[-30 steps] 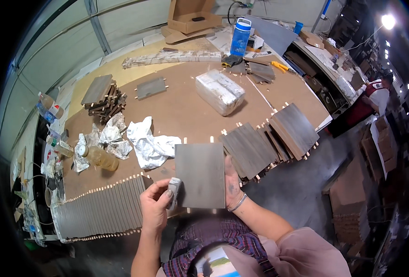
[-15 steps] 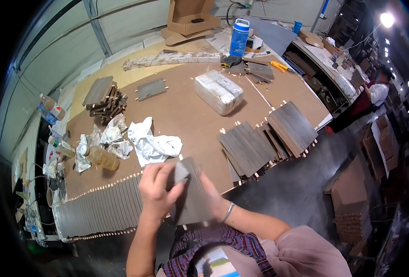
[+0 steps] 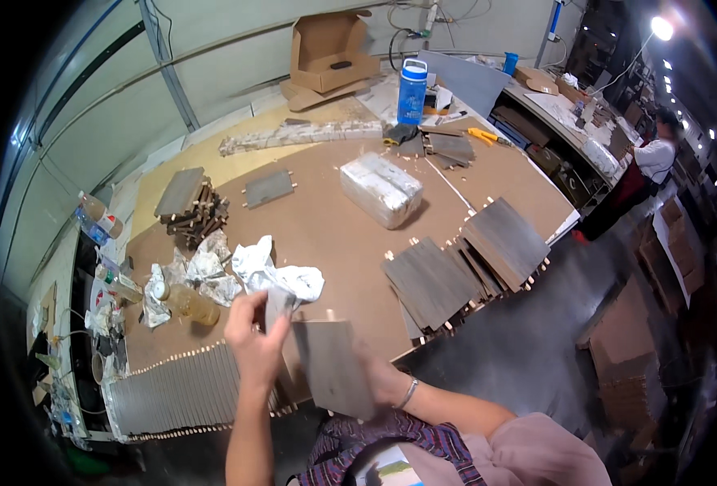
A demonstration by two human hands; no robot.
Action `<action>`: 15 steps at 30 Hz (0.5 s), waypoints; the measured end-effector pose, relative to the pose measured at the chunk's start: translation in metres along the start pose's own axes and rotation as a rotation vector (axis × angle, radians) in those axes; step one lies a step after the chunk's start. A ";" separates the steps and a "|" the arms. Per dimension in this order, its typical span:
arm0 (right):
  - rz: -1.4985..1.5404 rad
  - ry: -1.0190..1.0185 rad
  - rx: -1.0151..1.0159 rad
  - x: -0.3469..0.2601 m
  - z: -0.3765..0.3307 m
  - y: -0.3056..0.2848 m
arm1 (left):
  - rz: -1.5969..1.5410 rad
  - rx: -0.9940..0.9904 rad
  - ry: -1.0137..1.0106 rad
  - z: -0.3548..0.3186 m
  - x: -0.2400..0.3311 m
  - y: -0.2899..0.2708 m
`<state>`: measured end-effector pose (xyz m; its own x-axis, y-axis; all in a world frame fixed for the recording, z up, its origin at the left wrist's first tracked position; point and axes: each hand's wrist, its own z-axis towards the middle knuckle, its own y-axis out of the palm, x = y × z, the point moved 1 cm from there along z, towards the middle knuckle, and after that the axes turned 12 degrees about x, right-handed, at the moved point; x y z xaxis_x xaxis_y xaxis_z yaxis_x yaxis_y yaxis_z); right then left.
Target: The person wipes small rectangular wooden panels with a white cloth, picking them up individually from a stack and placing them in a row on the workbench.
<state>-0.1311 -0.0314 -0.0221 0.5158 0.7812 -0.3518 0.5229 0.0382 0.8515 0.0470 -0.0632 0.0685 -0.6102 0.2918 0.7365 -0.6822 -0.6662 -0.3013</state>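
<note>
While the right hand [image 3: 379, 381] grips a dark grey rectangular plate [image 3: 332, 366] from beneath, tilted over the near table edge, the left hand [image 3: 255, 340] is closed around a small grey pad or cloth [image 3: 277, 306] pressed to the plate's upper left corner; what the pad is made of I cannot tell.

Judging from how things lie, the work looks partly through. Just left of and below the left hand, a long row of thin plates standing on edge [image 3: 176, 393] runs along the table rim. To the right of the right hand, a fanned stack of flat dark plates [image 3: 464, 271] with small pegs at their edges lies spread out. Which of the two groups is finished I cannot tell. Far beyond the left hand, a smaller plate pile [image 3: 187, 202] sits on crossed sticks, and a single plate [image 3: 268, 188] lies beside it.

As for packaging, crumpled silvery wrapping [image 3: 213, 271] lies just past the left hand, torn open. Farther ahead, in mid-table, rests a sealed rectangular bundle in silvery-white film [image 3: 381, 189]. Beyond that stands a blue bottle with a white label [image 3: 412, 91], and an open brown cardboard box [image 3: 330, 57] sits at the far edge. A plastic bottle of amber liquid [image 3: 182, 301] lies on its side left of the left hand.
</note>
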 end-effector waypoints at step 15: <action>0.205 -0.198 0.007 -0.020 -0.013 -0.036 | 0.081 -0.006 0.019 -0.038 -0.022 -0.002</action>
<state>-0.1686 -0.0403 -0.0406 0.7335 0.6352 -0.2419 0.3980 -0.1129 0.9104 0.0469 -0.0418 0.0299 -0.6711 0.2506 0.6978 -0.6329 -0.6839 -0.3630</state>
